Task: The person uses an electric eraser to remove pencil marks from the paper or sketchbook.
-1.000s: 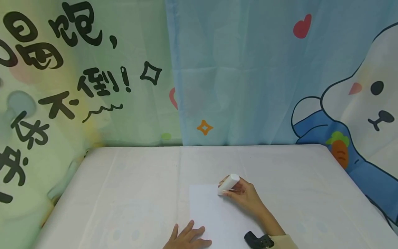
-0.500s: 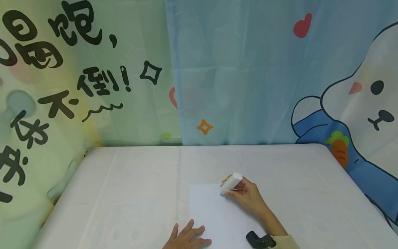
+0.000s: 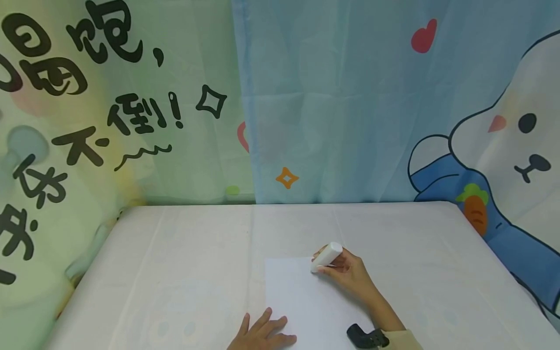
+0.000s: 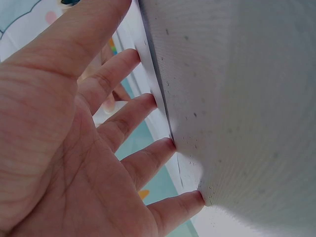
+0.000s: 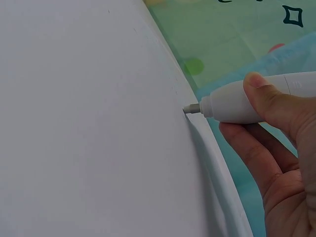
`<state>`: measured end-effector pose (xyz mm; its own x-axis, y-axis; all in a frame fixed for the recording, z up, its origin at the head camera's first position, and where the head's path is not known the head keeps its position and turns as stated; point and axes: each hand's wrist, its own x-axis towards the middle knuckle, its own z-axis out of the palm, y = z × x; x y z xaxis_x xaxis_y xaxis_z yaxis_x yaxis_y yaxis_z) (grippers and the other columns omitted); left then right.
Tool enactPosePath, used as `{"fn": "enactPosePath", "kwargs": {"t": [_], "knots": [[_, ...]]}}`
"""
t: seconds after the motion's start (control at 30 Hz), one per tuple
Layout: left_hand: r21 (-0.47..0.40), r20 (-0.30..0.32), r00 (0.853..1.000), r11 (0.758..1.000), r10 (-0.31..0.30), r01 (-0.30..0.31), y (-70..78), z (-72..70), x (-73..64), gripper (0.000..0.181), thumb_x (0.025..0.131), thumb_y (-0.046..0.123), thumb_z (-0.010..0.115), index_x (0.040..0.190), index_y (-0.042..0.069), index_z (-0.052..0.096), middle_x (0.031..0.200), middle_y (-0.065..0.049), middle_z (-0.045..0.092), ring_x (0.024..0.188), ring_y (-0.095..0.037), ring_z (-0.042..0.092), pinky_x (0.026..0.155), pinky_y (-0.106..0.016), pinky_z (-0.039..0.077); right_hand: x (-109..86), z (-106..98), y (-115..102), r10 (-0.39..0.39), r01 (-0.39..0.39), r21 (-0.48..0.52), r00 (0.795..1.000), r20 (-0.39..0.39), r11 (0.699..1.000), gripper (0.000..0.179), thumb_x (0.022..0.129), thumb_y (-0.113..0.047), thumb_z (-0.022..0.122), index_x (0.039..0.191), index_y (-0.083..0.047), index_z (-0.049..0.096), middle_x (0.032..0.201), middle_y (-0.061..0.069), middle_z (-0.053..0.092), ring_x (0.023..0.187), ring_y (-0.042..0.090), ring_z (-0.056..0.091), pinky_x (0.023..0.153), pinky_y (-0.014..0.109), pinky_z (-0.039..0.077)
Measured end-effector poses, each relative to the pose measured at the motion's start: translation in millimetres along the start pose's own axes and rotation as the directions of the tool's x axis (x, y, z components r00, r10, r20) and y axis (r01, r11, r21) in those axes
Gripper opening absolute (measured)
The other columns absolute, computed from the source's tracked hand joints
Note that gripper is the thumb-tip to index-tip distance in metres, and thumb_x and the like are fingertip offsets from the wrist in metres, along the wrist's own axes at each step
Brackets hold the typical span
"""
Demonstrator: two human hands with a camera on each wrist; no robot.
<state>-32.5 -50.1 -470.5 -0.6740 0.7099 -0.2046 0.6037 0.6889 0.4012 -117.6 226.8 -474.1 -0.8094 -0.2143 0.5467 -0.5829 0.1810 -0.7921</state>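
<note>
A white sheet of paper (image 3: pixel 286 282) lies on the white-covered table. Over its far right part, my right hand (image 3: pixel 352 277) pinches a thick white pen (image 3: pixel 327 256) between thumb and fingers. The pen leans, and in the right wrist view its narrow grey tip (image 5: pixel 191 108) meets the white surface. Spread out at the sheet's lower left is my left hand (image 3: pixel 262 333). Its fingertips (image 4: pixel 165 143) press down along the paper's edge in the left wrist view, with nothing in its grip.
White cloth covers the table (image 3: pixel 188 253) on all sides of the sheet. Behind stand a green curtain (image 3: pixel 201 160) with black lettering and a blue curtain (image 3: pixel 350 121) with a cartoon animal. A black device (image 3: pixel 367 337) sits at my right wrist.
My right hand and the pen have shifted slightly to the right over the sheet. The left hand stays in place on the paper.
</note>
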Motion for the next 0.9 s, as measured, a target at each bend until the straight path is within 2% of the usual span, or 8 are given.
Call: {"fn": "enactPosePath", "kwargs": {"t": [0.13, 0.37, 0.63, 0.9], "knots": [[0.000, 0.000, 1.000, 1.000, 0.001, -0.001, -1.3, 1.0, 0.9, 0.053, 0.088, 0.065, 0.053, 0.136, 0.041, 0.054, 0.151, 0.011, 0.042, 0.143, -0.030, 0.033, 0.101, -0.069, 0.031, 0.2, -1.2, 0.2, -0.009, 0.009, -0.011, 1.000, -0.003, 1.000, 0.041, 0.072, 0.021, 0.072, 0.109, 0.013, 0.057, 0.096, 0.028, 0.067, 0.094, 0.000, 0.067, 0.077, 0.019, 0.054], [-0.034, 0.007, 1.000, 0.999, -0.005, 0.005, 0.1, -0.1, 0.8, 0.052, 0.088, 0.062, 0.055, 0.135, 0.041, 0.055, 0.151, 0.011, 0.042, 0.143, -0.031, 0.033, 0.101, -0.070, 0.030, -1.2, -3.7, 0.9, -0.013, 0.013, -0.003, 1.000, -0.012, 1.000, 0.041, 0.071, 0.021, 0.072, 0.109, 0.013, 0.058, 0.097, 0.022, 0.069, 0.094, 0.001, 0.067, 0.077, 0.020, 0.055], [-0.038, 0.016, 1.000, 0.999, -0.010, 0.011, 0.2, -0.6, 1.2, 0.051, 0.088, 0.064, 0.054, 0.135, 0.042, 0.055, 0.151, 0.012, 0.042, 0.143, -0.031, 0.033, 0.101, -0.070, 0.029, -0.4, -0.7, 1.4, -0.006, 0.006, 0.002, 1.000, 0.010, 1.000, 0.040, 0.073, 0.020, 0.072, 0.110, 0.014, 0.057, 0.097, 0.028, 0.067, 0.095, 0.001, 0.067, 0.076, 0.019, 0.055], [-0.031, 0.018, 1.000, 0.999, -0.016, 0.017, 0.2, 0.1, 1.9, 0.051, 0.088, 0.063, 0.054, 0.134, 0.042, 0.056, 0.151, 0.012, 0.042, 0.143, -0.031, 0.033, 0.101, -0.070, 0.029, -1.9, -3.5, 2.4, -0.004, 0.004, 0.003, 1.000, -0.009, 1.000, 0.041, 0.072, 0.020, 0.072, 0.109, 0.013, 0.058, 0.098, 0.022, 0.069, 0.095, 0.001, 0.067, 0.077, 0.019, 0.054]]}}
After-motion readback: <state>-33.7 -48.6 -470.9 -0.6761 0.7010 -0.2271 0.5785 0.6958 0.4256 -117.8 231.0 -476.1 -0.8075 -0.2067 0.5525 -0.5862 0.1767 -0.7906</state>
